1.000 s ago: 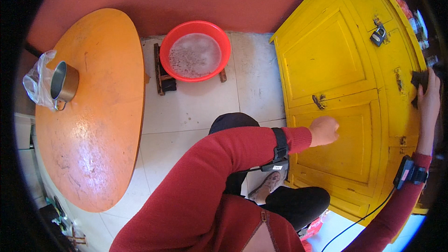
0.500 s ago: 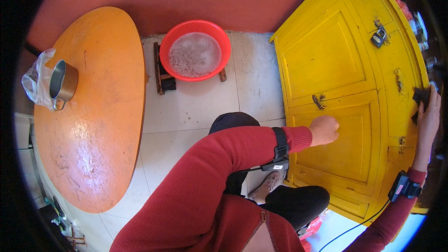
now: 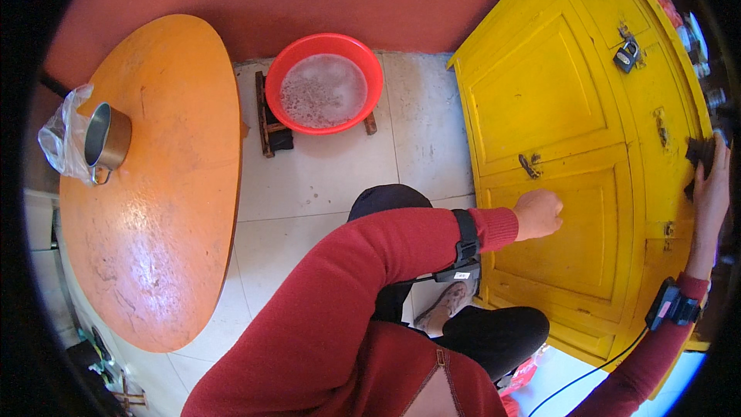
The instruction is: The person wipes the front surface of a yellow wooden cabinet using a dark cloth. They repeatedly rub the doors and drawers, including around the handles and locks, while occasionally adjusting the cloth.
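My right hand [image 3: 714,185] is at the upper edge of the yellow cabinet [image 3: 552,100], closed on a black cloth [image 3: 700,156] that it presses against the front of the cabinet. Part of the cloth is hidden behind the fingers. In front of the lower cabinet door, my left hand [image 3: 539,215] makes a fist, and nothing shows sticking out of it. A metal latch [image 3: 529,166] sits on the door edge a little beyond that fist. Farther up, an open-looking padlock [image 3: 626,56] hangs from a hasp on a drawer.
An orange oval table [image 3: 162,185] stands at left, with a metal mug [image 3: 107,137] and a clear plastic bag [image 3: 63,135] on it. A red basin [image 3: 376,93] of sudsy water rests on a low wooden stand [image 3: 265,127] by the red wall. Assorted items line the cabinet top.
My right hand and the black cloth have shifted very slightly along the cabinet's edge. The whole view has moved a touch; my left fist stays in place.
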Demonstrator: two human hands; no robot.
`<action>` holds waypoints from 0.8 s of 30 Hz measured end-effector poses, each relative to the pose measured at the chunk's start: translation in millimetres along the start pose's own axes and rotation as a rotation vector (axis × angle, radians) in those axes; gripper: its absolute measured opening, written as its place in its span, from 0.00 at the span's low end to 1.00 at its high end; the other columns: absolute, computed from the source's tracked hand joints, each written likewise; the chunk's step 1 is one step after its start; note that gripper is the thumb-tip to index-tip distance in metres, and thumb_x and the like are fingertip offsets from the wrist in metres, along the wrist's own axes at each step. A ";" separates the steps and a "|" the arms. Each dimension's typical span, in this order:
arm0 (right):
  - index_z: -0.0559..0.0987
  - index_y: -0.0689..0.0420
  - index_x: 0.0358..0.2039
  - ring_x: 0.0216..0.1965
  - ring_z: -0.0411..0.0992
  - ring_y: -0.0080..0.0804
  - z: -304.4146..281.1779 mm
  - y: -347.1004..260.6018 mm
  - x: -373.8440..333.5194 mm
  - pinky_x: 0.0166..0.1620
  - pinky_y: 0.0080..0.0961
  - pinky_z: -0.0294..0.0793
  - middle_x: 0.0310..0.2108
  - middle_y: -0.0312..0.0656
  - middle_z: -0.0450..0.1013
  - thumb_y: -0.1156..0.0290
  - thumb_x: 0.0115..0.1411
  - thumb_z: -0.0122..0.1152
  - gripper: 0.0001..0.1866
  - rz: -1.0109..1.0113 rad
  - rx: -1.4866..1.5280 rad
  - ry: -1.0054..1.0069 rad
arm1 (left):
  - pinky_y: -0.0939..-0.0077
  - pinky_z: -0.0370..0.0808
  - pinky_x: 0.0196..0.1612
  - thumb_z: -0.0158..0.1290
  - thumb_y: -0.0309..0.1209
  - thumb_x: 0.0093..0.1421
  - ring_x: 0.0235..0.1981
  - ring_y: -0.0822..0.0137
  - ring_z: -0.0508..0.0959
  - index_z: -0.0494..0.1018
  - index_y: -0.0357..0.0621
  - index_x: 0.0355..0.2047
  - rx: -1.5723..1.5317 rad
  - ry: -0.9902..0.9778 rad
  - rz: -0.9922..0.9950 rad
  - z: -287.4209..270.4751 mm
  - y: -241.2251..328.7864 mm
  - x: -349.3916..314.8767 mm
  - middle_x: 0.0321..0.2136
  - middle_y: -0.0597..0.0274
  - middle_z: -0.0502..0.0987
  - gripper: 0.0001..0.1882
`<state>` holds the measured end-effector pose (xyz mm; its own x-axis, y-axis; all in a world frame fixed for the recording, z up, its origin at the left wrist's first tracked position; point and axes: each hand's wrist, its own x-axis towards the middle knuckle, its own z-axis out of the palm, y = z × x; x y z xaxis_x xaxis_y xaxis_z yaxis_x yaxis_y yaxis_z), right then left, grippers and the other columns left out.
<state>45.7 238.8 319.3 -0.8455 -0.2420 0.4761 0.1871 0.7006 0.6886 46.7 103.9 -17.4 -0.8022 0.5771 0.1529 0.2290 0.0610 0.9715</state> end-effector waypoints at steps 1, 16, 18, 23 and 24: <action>0.68 0.62 0.59 0.46 0.74 0.58 0.9 0.1 0.1 0.45 0.47 0.80 0.50 0.56 0.68 0.70 0.53 0.73 0.35 -0.021 0.002 0.025 | 0.47 0.71 0.30 0.60 0.33 0.55 0.23 0.41 0.76 0.74 0.35 0.19 -0.009 0.009 0.010 0.5 -0.4 -0.1 0.18 0.39 0.73 0.14; 0.67 0.51 0.66 0.59 0.71 0.52 57.8 39.9 18.4 0.59 0.40 0.74 0.56 0.52 0.71 0.82 0.57 0.65 0.36 -0.014 0.170 0.124 | 0.49 0.70 0.27 0.55 0.38 0.61 0.19 0.45 0.74 0.73 0.36 0.20 -0.017 -0.136 0.045 15.8 -4.5 -1.4 0.17 0.41 0.73 0.19; 0.69 0.54 0.60 0.52 0.75 0.56 57.1 33.1 17.7 0.51 0.46 0.78 0.54 0.55 0.71 0.79 0.56 0.64 0.30 -0.002 0.325 0.113 | 0.49 0.66 0.24 0.55 0.42 0.62 0.16 0.47 0.72 0.73 0.37 0.21 0.059 -0.078 0.195 14.9 -9.3 -0.1 0.16 0.41 0.71 0.20; 0.70 0.59 0.53 0.47 0.74 0.63 20.4 13.6 -4.7 0.48 0.49 0.77 0.47 0.58 0.69 0.80 0.54 0.65 0.25 0.001 0.317 0.107 | 0.49 0.65 0.26 0.60 0.41 0.59 0.21 0.42 0.72 0.70 0.37 0.19 0.076 -0.001 0.153 9.4 -14.2 1.3 0.18 0.41 0.70 0.21; 0.70 0.59 0.53 0.47 0.74 0.62 12.6 11.4 -13.6 0.47 0.50 0.77 0.47 0.57 0.69 0.80 0.54 0.66 0.25 0.039 0.326 0.107 | 0.49 0.68 0.27 0.60 0.41 0.58 0.23 0.42 0.75 0.72 0.37 0.20 0.086 -0.009 0.141 7.5 -14.6 1.5 0.19 0.41 0.72 0.20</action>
<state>53.1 258.6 313.8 -0.7802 -0.2680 0.5653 0.0341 0.8840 0.4661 46.3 110.0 -32.7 -0.7542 0.5917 0.2847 0.3855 0.0479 0.9215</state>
